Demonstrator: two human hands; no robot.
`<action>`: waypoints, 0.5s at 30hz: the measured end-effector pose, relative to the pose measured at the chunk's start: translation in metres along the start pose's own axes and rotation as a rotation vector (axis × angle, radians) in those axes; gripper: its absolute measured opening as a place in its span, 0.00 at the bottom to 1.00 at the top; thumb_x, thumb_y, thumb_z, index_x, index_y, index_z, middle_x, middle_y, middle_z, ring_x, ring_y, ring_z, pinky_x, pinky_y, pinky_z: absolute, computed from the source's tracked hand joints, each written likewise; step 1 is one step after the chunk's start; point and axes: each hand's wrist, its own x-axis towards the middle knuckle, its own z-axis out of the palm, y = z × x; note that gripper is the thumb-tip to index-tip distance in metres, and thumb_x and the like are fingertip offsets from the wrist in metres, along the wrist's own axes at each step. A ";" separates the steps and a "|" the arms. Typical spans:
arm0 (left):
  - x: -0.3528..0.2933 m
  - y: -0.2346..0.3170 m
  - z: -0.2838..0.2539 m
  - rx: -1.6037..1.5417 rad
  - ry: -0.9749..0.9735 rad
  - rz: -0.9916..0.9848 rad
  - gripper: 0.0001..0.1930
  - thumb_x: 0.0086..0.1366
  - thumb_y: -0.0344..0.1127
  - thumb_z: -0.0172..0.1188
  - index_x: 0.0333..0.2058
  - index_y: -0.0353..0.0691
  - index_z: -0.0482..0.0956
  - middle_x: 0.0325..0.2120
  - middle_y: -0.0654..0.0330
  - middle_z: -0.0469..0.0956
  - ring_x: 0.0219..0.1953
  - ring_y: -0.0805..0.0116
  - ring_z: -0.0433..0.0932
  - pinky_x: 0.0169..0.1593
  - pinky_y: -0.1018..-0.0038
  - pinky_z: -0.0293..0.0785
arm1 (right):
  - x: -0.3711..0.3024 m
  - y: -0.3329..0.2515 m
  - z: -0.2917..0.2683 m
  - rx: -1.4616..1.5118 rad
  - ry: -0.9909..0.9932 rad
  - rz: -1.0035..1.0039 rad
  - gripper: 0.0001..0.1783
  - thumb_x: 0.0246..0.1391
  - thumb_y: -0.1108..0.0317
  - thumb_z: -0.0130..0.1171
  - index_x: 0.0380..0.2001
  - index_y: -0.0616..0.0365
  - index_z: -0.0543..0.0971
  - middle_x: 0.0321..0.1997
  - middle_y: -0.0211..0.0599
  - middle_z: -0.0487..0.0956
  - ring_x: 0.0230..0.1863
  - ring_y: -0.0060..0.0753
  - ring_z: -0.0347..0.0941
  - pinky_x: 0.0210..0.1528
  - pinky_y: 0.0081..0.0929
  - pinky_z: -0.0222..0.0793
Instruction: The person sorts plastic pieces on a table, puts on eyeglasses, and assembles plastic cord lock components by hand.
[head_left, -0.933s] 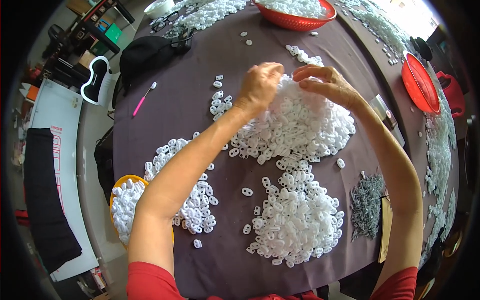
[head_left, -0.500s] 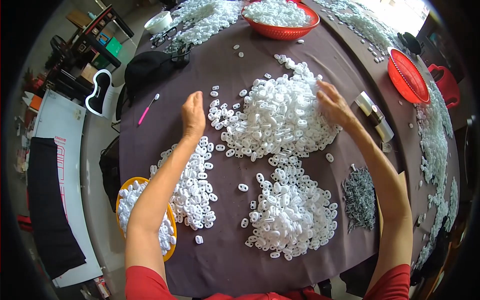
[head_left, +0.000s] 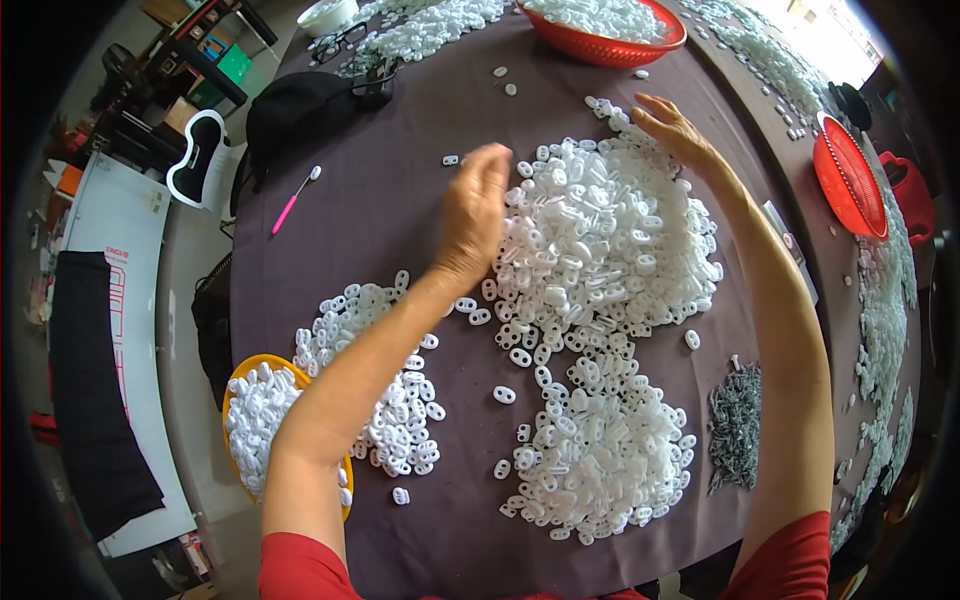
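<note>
A large heap of small white oval plastic pieces with two holes (head_left: 600,240) lies on the dark cloth-covered table (head_left: 400,130). At its left edge stands my left hand (head_left: 475,210), edge down, with fingers stretched out against the pieces. My right hand (head_left: 672,130) is at the heap's far right edge, fingers extended and slightly apart, holding nothing I can see. A second heap of the pieces (head_left: 600,455) joins the big one on the near side. Under my left forearm lies a third, smaller heap (head_left: 400,425), partly hidden.
A yellow basket (head_left: 232,440) of white pieces is at the near left. Dark grey screws (head_left: 735,430) lie beside my right forearm. A pink-handled tool (head_left: 287,212) lies at left. Red baskets (head_left: 600,50) stand farther off, with a black cap (head_left: 295,115) at far left.
My left hand has moved right to the big heap's left edge, and loose pieces there are now gathered in. My right hand has shifted to the far edge. The whole view has shifted slightly.
</note>
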 end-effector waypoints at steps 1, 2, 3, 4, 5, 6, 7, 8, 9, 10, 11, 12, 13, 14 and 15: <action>0.008 -0.007 -0.014 0.040 0.099 -0.011 0.19 0.68 0.43 0.47 0.43 0.30 0.74 0.41 0.49 0.76 0.44 0.58 0.75 0.50 0.71 0.69 | 0.010 -0.004 0.005 0.013 -0.010 -0.004 0.41 0.53 0.36 0.46 0.60 0.55 0.64 0.64 0.46 0.60 0.65 0.44 0.53 0.65 0.36 0.51; 0.017 -0.013 -0.019 0.069 0.138 -0.025 0.19 0.68 0.43 0.46 0.43 0.30 0.74 0.41 0.49 0.76 0.45 0.57 0.75 0.50 0.71 0.69 | 0.016 -0.003 0.004 -0.044 -0.061 -0.002 0.40 0.54 0.36 0.45 0.60 0.53 0.63 0.65 0.44 0.57 0.66 0.41 0.52 0.66 0.34 0.48; 0.025 -0.018 -0.032 0.115 0.183 -0.036 0.19 0.68 0.43 0.46 0.44 0.31 0.74 0.42 0.48 0.76 0.45 0.57 0.75 0.50 0.70 0.69 | 0.021 -0.009 0.008 -0.087 -0.115 -0.011 0.39 0.55 0.36 0.45 0.61 0.51 0.63 0.67 0.42 0.54 0.67 0.38 0.50 0.67 0.31 0.46; 0.033 -0.035 -0.050 0.174 0.210 -0.039 0.19 0.68 0.43 0.46 0.44 0.31 0.74 0.42 0.47 0.76 0.45 0.55 0.75 0.50 0.70 0.69 | 0.025 -0.024 0.020 0.111 -0.147 0.024 0.38 0.55 0.37 0.45 0.61 0.51 0.63 0.67 0.41 0.54 0.67 0.38 0.50 0.67 0.31 0.46; 0.038 -0.051 -0.062 0.219 0.233 -0.038 0.19 0.68 0.43 0.46 0.44 0.31 0.74 0.43 0.46 0.76 0.46 0.54 0.75 0.50 0.69 0.69 | 0.028 -0.034 0.028 0.120 -0.155 0.022 0.38 0.55 0.37 0.45 0.61 0.51 0.63 0.67 0.41 0.54 0.67 0.38 0.50 0.67 0.31 0.46; 0.042 -0.052 -0.061 0.272 0.152 0.002 0.19 0.67 0.43 0.47 0.45 0.31 0.74 0.43 0.46 0.75 0.47 0.52 0.74 0.51 0.67 0.69 | 0.027 -0.037 0.027 0.039 -0.247 -0.064 0.37 0.55 0.37 0.45 0.60 0.51 0.64 0.67 0.40 0.54 0.67 0.38 0.50 0.66 0.31 0.47; 0.042 -0.052 -0.053 0.266 0.145 0.000 0.19 0.67 0.43 0.47 0.45 0.31 0.74 0.43 0.46 0.75 0.47 0.52 0.74 0.51 0.67 0.69 | 0.025 -0.042 0.024 -0.041 -0.339 -0.151 0.37 0.55 0.38 0.45 0.60 0.51 0.64 0.67 0.39 0.54 0.67 0.37 0.50 0.66 0.31 0.48; 0.039 -0.051 -0.043 0.316 0.025 0.062 0.19 0.67 0.42 0.48 0.45 0.31 0.74 0.44 0.45 0.75 0.48 0.51 0.73 0.52 0.66 0.68 | 0.023 -0.047 0.017 -0.173 -0.453 -0.311 0.34 0.56 0.41 0.47 0.59 0.52 0.66 0.65 0.39 0.58 0.66 0.37 0.52 0.66 0.31 0.49; 0.035 -0.047 -0.031 0.366 -0.097 0.123 0.18 0.66 0.42 0.49 0.45 0.31 0.74 0.44 0.45 0.75 0.49 0.50 0.72 0.53 0.65 0.67 | 0.016 -0.050 0.016 -0.174 -0.453 -0.303 0.34 0.56 0.41 0.47 0.59 0.52 0.66 0.65 0.39 0.58 0.66 0.37 0.52 0.66 0.31 0.49; 0.029 -0.042 -0.021 0.325 -0.084 0.127 0.17 0.65 0.40 0.50 0.45 0.32 0.74 0.44 0.45 0.74 0.50 0.50 0.70 0.54 0.64 0.65 | 0.009 -0.055 0.015 -0.071 -0.469 -0.218 0.33 0.57 0.43 0.47 0.59 0.52 0.66 0.64 0.39 0.60 0.65 0.38 0.54 0.65 0.32 0.50; 0.024 -0.037 -0.016 0.283 -0.093 0.132 0.17 0.66 0.40 0.49 0.45 0.33 0.74 0.44 0.46 0.74 0.50 0.50 0.70 0.55 0.65 0.65 | 0.001 -0.061 0.016 0.031 -0.483 -0.134 0.32 0.57 0.44 0.48 0.58 0.52 0.67 0.63 0.40 0.62 0.64 0.39 0.56 0.65 0.33 0.51; 0.018 -0.031 -0.012 0.274 -0.125 0.140 0.17 0.66 0.41 0.49 0.45 0.32 0.74 0.44 0.46 0.74 0.50 0.50 0.70 0.55 0.65 0.65 | -0.012 -0.069 0.016 0.103 -0.474 -0.075 0.31 0.56 0.46 0.50 0.57 0.52 0.68 0.60 0.41 0.65 0.62 0.39 0.60 0.64 0.34 0.54; 0.009 -0.026 -0.008 0.266 -0.159 0.143 0.18 0.66 0.42 0.48 0.45 0.32 0.74 0.45 0.47 0.74 0.50 0.51 0.71 0.55 0.65 0.65 | -0.020 -0.073 0.019 0.102 -0.472 -0.076 0.31 0.56 0.46 0.50 0.57 0.52 0.68 0.60 0.41 0.65 0.62 0.39 0.60 0.64 0.34 0.54; 0.002 -0.021 -0.001 0.186 -0.163 0.089 0.19 0.67 0.42 0.48 0.46 0.32 0.73 0.46 0.47 0.73 0.50 0.52 0.70 0.54 0.66 0.65 | -0.027 -0.077 0.020 0.117 -0.476 -0.053 0.32 0.54 0.44 0.51 0.56 0.52 0.69 0.58 0.40 0.67 0.60 0.39 0.62 0.62 0.33 0.56; -0.005 -0.014 0.004 0.107 -0.164 0.038 0.19 0.67 0.43 0.47 0.46 0.32 0.73 0.47 0.47 0.72 0.50 0.52 0.70 0.54 0.66 0.65 | -0.035 -0.084 0.021 0.131 -0.480 -0.034 0.33 0.52 0.42 0.52 0.54 0.53 0.71 0.56 0.40 0.70 0.58 0.39 0.64 0.60 0.32 0.58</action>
